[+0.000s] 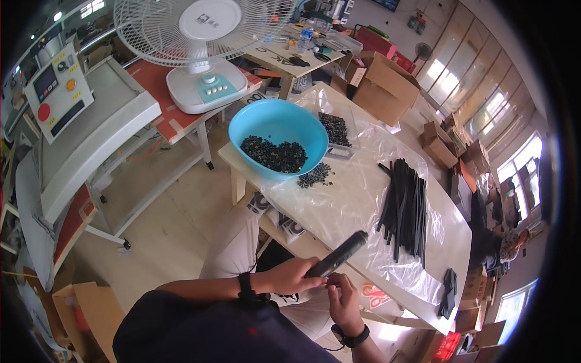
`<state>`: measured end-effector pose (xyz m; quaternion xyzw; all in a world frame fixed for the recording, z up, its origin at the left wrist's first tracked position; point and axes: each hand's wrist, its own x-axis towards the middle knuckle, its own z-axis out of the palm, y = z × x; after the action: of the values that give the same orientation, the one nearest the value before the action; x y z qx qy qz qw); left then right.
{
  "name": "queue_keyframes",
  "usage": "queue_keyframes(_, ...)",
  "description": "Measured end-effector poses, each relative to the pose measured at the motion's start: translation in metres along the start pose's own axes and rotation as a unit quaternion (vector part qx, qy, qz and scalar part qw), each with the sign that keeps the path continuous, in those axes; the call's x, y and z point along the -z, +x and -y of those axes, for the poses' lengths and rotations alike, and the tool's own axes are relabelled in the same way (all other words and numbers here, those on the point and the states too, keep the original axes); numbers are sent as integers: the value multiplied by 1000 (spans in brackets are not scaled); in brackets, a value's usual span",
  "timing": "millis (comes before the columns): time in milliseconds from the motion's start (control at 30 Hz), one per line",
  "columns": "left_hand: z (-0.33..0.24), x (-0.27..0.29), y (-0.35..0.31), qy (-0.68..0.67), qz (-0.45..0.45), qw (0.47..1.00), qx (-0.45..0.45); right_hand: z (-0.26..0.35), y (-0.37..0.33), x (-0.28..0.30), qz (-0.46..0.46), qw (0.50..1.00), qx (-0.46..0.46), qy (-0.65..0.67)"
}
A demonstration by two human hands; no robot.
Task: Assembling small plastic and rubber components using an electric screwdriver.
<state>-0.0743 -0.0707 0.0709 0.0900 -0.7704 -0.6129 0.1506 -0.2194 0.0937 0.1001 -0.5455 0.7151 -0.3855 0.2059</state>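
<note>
Table (451,233) nr L grip (292,276) w/ tool (339,253)

Scene was fairly bright; daylight came in from the windows (519,176) at right, blown out to white. Clear plastic sheet (357,202) on the counter (452,243) threw streaky glare. Shadows were soft. Heavy fisheye: straight edges bowed, corners went black. Dark shirt (200,327) lost detail, far background looked soft.
</note>
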Motion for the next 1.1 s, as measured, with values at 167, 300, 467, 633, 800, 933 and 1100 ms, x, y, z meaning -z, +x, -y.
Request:
queue_keyframes(167,-8,6,27,60,-136,988,32,-5,-48,-26,-101,991,-78,28)
queue_keyframes(300,-11,11,51,138,-141,977,81,-19,-85,-33,-214,961,-165,58)
queue_keyframes(467,-16,12,86,270,-208,940,26,-37,-93,31,-347,919,-183,-34)
queue_keyframes(633,-18,10,115,438,-143,886,46,-118,-96,167,-433,850,-147,-264)
queue_keyframes(800,-29,-4,96,403,-197,892,-59,-203,-137,302,-440,684,-345,-468)
queue_keyframes(933,-22,-8,44,335,-202,914,-111,-222,-141,319,-366,644,-476,-473)
queue_keyframes(1100,13,-25,-2,226,-219,943,-106,-194,-150,312,-388,691,-368,-487)
